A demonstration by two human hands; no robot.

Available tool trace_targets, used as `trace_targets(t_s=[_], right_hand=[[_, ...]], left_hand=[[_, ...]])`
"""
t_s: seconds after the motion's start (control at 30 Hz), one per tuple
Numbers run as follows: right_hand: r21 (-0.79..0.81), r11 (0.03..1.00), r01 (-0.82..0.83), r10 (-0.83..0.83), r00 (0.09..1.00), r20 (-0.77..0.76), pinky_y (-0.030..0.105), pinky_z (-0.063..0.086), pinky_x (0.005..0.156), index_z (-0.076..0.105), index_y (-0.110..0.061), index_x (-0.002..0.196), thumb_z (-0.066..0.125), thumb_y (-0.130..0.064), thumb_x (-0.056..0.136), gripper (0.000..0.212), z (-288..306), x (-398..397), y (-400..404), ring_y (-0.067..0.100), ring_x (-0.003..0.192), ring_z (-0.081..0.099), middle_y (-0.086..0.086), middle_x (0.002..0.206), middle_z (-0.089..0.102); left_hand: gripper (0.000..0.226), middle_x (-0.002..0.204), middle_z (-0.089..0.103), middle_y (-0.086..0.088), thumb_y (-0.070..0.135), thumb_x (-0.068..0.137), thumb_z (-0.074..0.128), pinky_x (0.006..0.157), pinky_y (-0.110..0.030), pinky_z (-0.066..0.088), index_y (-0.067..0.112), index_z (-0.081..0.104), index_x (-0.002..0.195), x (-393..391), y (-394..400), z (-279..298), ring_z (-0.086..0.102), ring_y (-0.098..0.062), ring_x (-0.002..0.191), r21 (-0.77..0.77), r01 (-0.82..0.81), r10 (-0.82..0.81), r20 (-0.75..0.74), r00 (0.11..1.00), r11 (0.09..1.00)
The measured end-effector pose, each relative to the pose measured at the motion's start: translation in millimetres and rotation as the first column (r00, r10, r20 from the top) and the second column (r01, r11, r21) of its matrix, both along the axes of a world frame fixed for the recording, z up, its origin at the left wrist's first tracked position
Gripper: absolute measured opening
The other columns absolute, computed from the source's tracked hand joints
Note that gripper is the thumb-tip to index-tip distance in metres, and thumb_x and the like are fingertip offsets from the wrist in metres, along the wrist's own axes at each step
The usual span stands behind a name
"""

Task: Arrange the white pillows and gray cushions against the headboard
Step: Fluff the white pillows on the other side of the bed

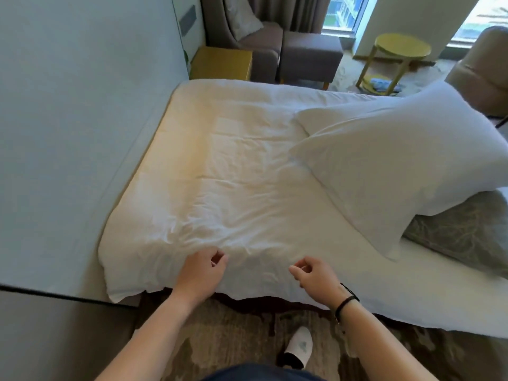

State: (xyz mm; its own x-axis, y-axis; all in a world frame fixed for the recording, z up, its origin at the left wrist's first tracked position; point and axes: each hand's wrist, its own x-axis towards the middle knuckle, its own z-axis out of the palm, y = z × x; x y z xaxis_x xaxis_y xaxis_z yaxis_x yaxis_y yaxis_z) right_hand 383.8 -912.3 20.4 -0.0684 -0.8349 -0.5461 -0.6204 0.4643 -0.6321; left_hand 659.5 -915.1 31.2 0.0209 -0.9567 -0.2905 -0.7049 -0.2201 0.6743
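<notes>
Two white pillows lie stacked on the right side of the bed, the front pillow (384, 174) overlapping the rear pillow (365, 114). A gray patterned cushion (464, 232) sits under them at the right edge. The pale padded headboard (68, 127) runs along the left. The white duvet (225, 174) next to the headboard is rumpled, with nothing on it. My left hand (202, 272) and my right hand (314, 276) hover over the duvet's near edge, fingers loosely curled, holding nothing. Both are well left of the pillows.
A light patterned cushion (242, 17) rests on a brown armchair (264, 42) beyond the bed, beside a footstool (310, 53) and a gold nightstand (220, 63). A yellow round side table (401, 48) stands by the window. A white slipper (298, 347) is on the carpet.
</notes>
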Motion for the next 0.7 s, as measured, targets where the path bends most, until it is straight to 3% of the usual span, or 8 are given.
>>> trace_targets(t_s=[0.23, 0.43, 0.57, 0.7], right_hand=[[-0.009, 0.997, 0.071, -0.071, 0.997, 0.024, 0.039, 0.057, 0.077, 0.065, -0.024, 0.09, 0.063, -0.043, 0.09, 0.019, -6, -111, -49, 0.018, 0.083, 0.066, -0.001, 0.089, 0.069], [-0.021, 0.979, 0.204, -0.201, 0.974, 0.105, 0.037, 0.056, 0.072, 0.066, -0.026, 0.085, 0.064, -0.039, 0.088, 0.014, -12, -158, -55, 0.016, 0.079, 0.067, -0.002, 0.083, 0.071], [0.007, 0.956, 0.294, -0.293, 0.95, 0.108, 0.037, 0.056, 0.079, 0.066, -0.025, 0.088, 0.065, -0.038, 0.088, 0.013, -20, -182, -51, 0.015, 0.082, 0.067, -0.003, 0.085, 0.071], [0.04, 0.928, 0.372, -0.373, 0.927, 0.038, 0.032, 0.055, 0.075, 0.066, -0.028, 0.087, 0.065, -0.041, 0.087, 0.014, -11, -217, -38, 0.011, 0.082, 0.066, -0.005, 0.086, 0.07]], left_hand=[[0.018, 0.078, 0.066, 0.016, 0.042, 0.09, 0.057, 0.063, -0.024, 0.049, 0.037, 0.063, 0.074, -122, -38, 5, 0.06, 0.002, 0.072, -0.039, -0.012, 0.013, 0.021, 1.0, 0.999], [0.015, 0.086, 0.064, 0.021, 0.044, 0.087, 0.055, 0.069, -0.03, 0.052, 0.04, 0.062, 0.075, -185, -76, 12, 0.06, 0.002, 0.077, -0.056, 0.053, -0.051, 0.042, 0.998, 0.997], [0.013, 0.085, 0.066, 0.018, 0.042, 0.086, 0.058, 0.068, -0.029, 0.052, 0.037, 0.064, 0.075, -221, -107, 6, 0.061, 0.001, 0.074, -0.035, 0.11, -0.11, -0.002, 0.994, 0.993], [0.015, 0.071, 0.068, 0.014, 0.038, 0.085, 0.062, 0.06, -0.025, 0.046, 0.035, 0.066, 0.071, -267, -135, 1, 0.062, 0.002, 0.067, 0.001, 0.142, -0.141, -0.106, 0.984, 0.99]])
